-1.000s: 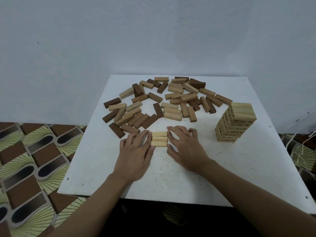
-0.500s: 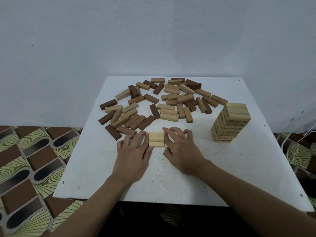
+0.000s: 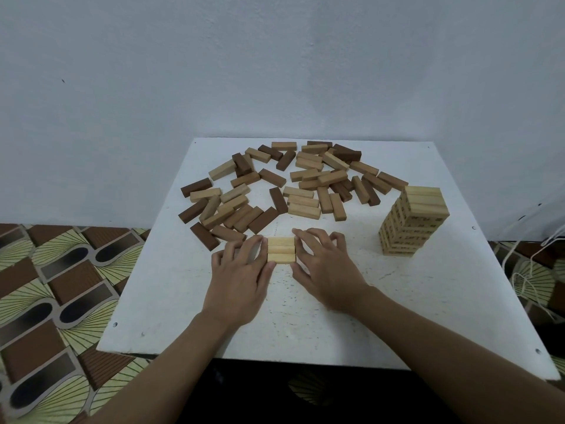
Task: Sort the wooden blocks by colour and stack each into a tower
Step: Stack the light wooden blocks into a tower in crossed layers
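Note:
Three light blocks (image 3: pixel 281 250) lie side by side as one row on the white table (image 3: pixel 428 301), near its middle. My left hand (image 3: pixel 241 276) presses its fingers against the row's left ends. My right hand (image 3: pixel 324 270) presses against the right ends, so the row sits squeezed between both hands. A tower of light blocks (image 3: pixel 412 221) stands at the right, several layers high. Behind the row, a loose pile of light, mid-brown and dark brown blocks (image 3: pixel 281 185) spreads across the far half of the table.
A pale wall rises just behind the table. Patterned floor (image 3: pixel 55 286) shows to the left, and white cords (image 3: pixel 526 270) hang off the table's right side. Bare tabletop lies between the row and the near edge.
Both hands stay on the three light blocks. The view has shifted slightly; the blocks look a little more tightly aligned between the hands.

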`<state>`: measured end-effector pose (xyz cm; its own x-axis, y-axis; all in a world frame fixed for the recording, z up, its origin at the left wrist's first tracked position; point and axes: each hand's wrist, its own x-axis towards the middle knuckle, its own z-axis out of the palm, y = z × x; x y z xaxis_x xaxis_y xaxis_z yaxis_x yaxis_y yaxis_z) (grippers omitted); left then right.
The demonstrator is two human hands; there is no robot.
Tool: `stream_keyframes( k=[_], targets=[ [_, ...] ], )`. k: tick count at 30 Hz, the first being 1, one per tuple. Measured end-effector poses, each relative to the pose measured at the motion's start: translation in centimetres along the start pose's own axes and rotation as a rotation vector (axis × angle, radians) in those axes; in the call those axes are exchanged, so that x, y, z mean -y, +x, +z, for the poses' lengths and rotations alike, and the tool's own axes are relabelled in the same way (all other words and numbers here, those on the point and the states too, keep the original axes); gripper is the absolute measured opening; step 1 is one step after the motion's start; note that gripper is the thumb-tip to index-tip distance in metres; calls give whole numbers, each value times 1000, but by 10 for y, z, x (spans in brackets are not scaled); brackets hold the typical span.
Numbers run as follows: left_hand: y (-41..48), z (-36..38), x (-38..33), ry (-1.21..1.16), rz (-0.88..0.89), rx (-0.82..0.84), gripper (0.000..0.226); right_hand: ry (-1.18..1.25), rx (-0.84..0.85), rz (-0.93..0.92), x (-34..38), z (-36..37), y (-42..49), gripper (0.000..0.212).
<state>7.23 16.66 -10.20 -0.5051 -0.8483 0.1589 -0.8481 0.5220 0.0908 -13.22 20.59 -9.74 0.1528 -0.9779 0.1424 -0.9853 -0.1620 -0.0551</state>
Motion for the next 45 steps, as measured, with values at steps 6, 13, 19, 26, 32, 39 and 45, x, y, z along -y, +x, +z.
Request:
stream_keyframes(
  k=[6, 13, 19, 26, 32, 39, 45],
  targets=[
    [0, 1, 1, 10, 1, 6, 56, -7, -38, -5, -1, 3, 0, 56],
    [1, 1, 1, -11, -1, 11, 57, -5, -53, -5, -3, 7, 1, 57],
    [1, 2, 3, -31, -2, 10, 57, 77, -89, 12, -6, 9, 3, 58],
    [-1, 1, 1, -19, 19, -21, 56, 80, -101, -3, -4, 8, 2, 60],
    [-1, 2, 1, -6, 16, -21, 57, 62, -99, 2, -3, 8, 1, 59],
    [-1, 2, 2, -24, 13, 0, 59, 85, -86, 3, -3, 6, 1, 58],
    [0, -2, 4, -269, -20, -88, 52, 194, -132, 7, -5, 7, 0, 61]
  ],
)
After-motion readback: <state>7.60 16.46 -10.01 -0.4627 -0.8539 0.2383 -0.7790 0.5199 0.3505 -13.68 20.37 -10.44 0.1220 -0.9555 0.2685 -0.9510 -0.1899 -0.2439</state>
